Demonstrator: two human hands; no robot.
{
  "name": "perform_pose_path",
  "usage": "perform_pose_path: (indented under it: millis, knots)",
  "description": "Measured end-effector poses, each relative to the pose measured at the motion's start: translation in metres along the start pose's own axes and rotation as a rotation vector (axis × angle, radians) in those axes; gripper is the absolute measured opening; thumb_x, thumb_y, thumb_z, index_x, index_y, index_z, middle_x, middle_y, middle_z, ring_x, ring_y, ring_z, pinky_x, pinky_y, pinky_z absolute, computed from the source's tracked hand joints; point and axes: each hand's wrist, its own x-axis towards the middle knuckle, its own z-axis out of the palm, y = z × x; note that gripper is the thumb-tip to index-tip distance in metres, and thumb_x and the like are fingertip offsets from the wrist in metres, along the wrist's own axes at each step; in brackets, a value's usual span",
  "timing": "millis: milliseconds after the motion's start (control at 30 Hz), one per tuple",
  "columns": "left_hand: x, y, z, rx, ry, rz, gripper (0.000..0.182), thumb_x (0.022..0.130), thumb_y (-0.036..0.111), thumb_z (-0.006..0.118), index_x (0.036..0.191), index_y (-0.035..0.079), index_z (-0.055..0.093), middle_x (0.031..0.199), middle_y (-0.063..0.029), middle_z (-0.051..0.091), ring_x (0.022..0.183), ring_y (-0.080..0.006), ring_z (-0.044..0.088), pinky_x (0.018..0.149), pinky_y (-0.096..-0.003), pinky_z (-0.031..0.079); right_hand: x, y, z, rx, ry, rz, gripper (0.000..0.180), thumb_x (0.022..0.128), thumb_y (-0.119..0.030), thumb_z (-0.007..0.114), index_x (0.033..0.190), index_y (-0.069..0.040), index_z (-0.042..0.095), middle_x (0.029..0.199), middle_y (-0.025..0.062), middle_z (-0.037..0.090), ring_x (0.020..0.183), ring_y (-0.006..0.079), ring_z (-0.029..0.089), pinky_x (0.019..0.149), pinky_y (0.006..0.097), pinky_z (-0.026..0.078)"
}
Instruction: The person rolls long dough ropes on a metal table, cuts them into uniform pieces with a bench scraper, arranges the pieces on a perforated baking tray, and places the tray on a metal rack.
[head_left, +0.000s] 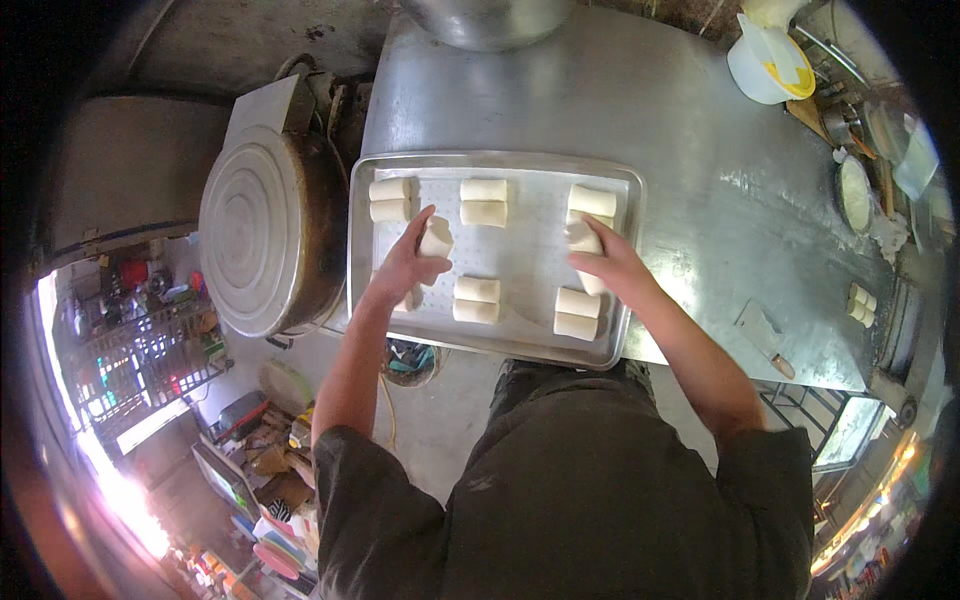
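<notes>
A metal baking tray (525, 255) lies before me, bearing paired pieces of pale dough. My left hand (405, 259) grips a dough piece (436, 238) above the tray's left half, partly covering a pair (406, 301) near the front left. On the right, my right hand (609, 259) has its thumb and fingers around another dough piece (583, 237), just in front of the back right pair (592, 201). Other pairs rest at back left (390, 200), back middle (484, 202), front middle (476, 300) and front right (577, 313).
The tray's front edge overhangs the steel table (697, 195). A large round lidded pot (251, 232) stands left. At right are a broad blade with a wooden handle (763, 334) and a dough pair (862, 305). A white tub (761, 71) and a metal bowl (487, 22) sit farther back.
</notes>
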Motion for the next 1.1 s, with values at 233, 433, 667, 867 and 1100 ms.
perform_pose_path:
  millis: [233,433,667,867,1100]
  knots:
    - [0.117,-0.039,-0.053,0.997,0.026,0.468,0.099,0.073,0.009,0.079,0.162,0.011,0.036,0.150,-0.0195,0.051,0.140,-0.0402,0.048,0.119,-0.0539,0.040,0.127,0.007,0.057,-1.447,0.205,-0.417,0.096,0.079,-0.027,0.083,0.159,-0.001,0.037,0.144,0.0195,0.054,0.135,0.0367,0.053,0.116,0.0475,0.043]
    - [0.139,-0.055,-0.049,1.141,-0.043,0.551,0.095,0.076,0.006,0.078,0.161,0.013,0.037,0.155,-0.0117,0.047,0.146,-0.0358,0.044,0.123,-0.0552,0.034,0.137,0.026,0.061,-1.592,0.192,-0.365,0.099,0.079,-0.032,0.087,0.159,-0.002,0.039,0.146,0.0162,0.053,0.135,0.0348,0.051,0.116,0.0475,0.040]
    - [0.138,-0.059,-0.066,1.063,-0.104,0.616,0.093,0.075,0.001,0.076,0.160,0.011,0.040,0.155,-0.0153,0.047,0.146,-0.0392,0.042,0.125,-0.0546,0.033,0.132,0.020,0.070,-1.566,0.190,-0.333,0.098,0.079,-0.032,0.087,0.159,-0.004,0.039,0.147,0.0150,0.052,0.138,0.0345,0.048,0.119,0.0489,0.037]
    - [0.136,-0.061,-0.062,1.073,-0.066,0.614,0.092,0.076,0.007,0.080,0.159,0.009,0.040,0.155,-0.0173,0.047,0.144,-0.0406,0.043,0.123,-0.0551,0.034,0.135,0.024,0.070,-1.612,0.214,-0.353,0.098,0.079,-0.034,0.088,0.160,-0.007,0.039,0.148,0.0136,0.052,0.138,0.0348,0.048,0.119,0.0508,0.035]
    - [0.130,-0.057,-0.048,1.125,0.021,0.626,0.099,0.073,0.027,0.088,0.158,0.010,0.040,0.150,-0.0155,0.049,0.142,-0.0385,0.046,0.121,-0.0543,0.035,0.133,0.022,0.075,-1.605,0.251,-0.348,0.097,0.079,-0.035,0.087,0.160,-0.008,0.040,0.147,0.0117,0.052,0.136,0.0336,0.048,0.118,0.0523,0.035]
